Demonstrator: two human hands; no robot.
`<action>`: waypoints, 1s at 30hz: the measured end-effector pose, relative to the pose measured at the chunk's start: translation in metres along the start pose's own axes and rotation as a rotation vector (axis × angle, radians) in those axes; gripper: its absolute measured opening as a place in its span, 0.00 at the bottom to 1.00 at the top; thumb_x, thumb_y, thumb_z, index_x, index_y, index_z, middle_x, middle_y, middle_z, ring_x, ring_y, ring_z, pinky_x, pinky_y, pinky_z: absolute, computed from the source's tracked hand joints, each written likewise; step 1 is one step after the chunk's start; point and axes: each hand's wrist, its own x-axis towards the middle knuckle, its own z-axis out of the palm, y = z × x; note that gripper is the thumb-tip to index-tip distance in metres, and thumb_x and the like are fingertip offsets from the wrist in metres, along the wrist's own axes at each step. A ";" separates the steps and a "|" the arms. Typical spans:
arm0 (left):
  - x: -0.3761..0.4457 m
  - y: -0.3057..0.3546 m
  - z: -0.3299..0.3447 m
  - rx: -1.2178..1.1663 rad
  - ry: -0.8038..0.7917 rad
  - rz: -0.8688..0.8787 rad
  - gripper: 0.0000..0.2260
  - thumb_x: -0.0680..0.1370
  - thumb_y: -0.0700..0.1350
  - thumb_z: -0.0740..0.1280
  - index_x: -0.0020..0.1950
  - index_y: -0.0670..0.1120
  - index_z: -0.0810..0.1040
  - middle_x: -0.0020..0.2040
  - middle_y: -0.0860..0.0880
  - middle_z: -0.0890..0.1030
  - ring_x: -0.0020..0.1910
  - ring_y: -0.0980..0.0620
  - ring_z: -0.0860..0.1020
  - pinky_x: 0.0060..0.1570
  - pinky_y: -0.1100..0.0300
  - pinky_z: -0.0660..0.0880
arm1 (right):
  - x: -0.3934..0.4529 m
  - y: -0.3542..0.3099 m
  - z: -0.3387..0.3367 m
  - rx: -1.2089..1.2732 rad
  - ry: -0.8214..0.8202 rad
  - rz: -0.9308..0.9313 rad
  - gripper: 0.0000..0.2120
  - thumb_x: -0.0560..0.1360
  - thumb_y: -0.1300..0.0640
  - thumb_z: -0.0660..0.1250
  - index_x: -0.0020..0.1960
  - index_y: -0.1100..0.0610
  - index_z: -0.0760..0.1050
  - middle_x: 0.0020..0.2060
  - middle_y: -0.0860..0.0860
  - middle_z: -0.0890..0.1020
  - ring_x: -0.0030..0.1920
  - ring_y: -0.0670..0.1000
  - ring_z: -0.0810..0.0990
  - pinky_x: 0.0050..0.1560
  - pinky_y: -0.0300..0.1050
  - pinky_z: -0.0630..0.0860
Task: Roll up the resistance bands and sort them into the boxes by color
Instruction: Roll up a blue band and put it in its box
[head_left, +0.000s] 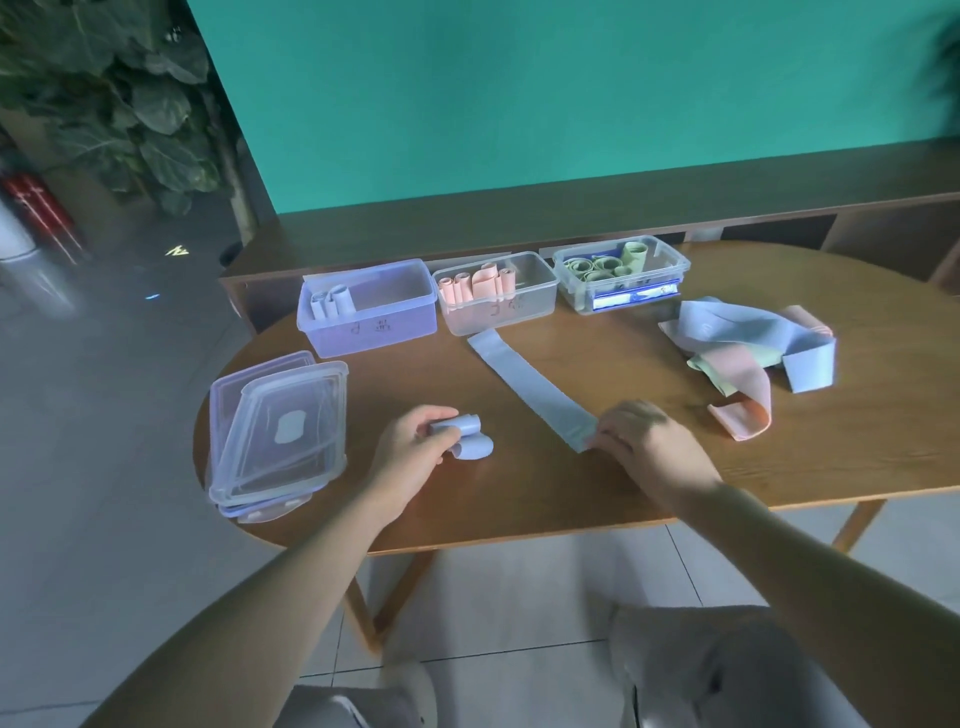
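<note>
- Teal wall behind, and a rounded wooden table is carrying the whole job.
- Her left hand is curling round a blue roll that is loosening at its tail, so I'd say a firmer pinch is needed.
- Her right hand is pinching the near end of a flat blue band, which is stretching away from it toward the boxes.
- Rolling should be starting tight at that end, with the edges staying square.
- Beyond the left hand, the blue box is waiting; the pink box and green box are sitting further right.
- Right of the right hand, a tangled pile is lying; left of the left hand, stacked lids.
</note>
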 end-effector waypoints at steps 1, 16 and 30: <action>0.000 0.002 0.002 -0.005 -0.005 0.001 0.12 0.77 0.41 0.70 0.59 0.52 0.82 0.48 0.52 0.85 0.47 0.55 0.82 0.40 0.66 0.75 | 0.002 0.010 -0.010 -0.033 0.013 0.006 0.05 0.73 0.55 0.77 0.42 0.53 0.82 0.41 0.46 0.82 0.45 0.51 0.79 0.40 0.45 0.76; -0.008 0.024 0.079 -0.238 -0.164 -0.024 0.08 0.77 0.37 0.72 0.56 0.40 0.80 0.47 0.44 0.83 0.40 0.56 0.82 0.40 0.63 0.78 | -0.039 0.072 -0.089 -0.011 -0.018 0.434 0.07 0.75 0.45 0.72 0.48 0.46 0.86 0.51 0.50 0.84 0.51 0.54 0.80 0.52 0.50 0.76; -0.009 0.008 0.070 -0.396 0.004 -0.026 0.19 0.71 0.62 0.75 0.48 0.47 0.85 0.44 0.45 0.85 0.45 0.46 0.82 0.52 0.45 0.78 | 0.014 -0.065 0.022 0.755 -0.158 0.428 0.29 0.71 0.46 0.79 0.69 0.53 0.76 0.57 0.47 0.83 0.56 0.44 0.82 0.58 0.42 0.78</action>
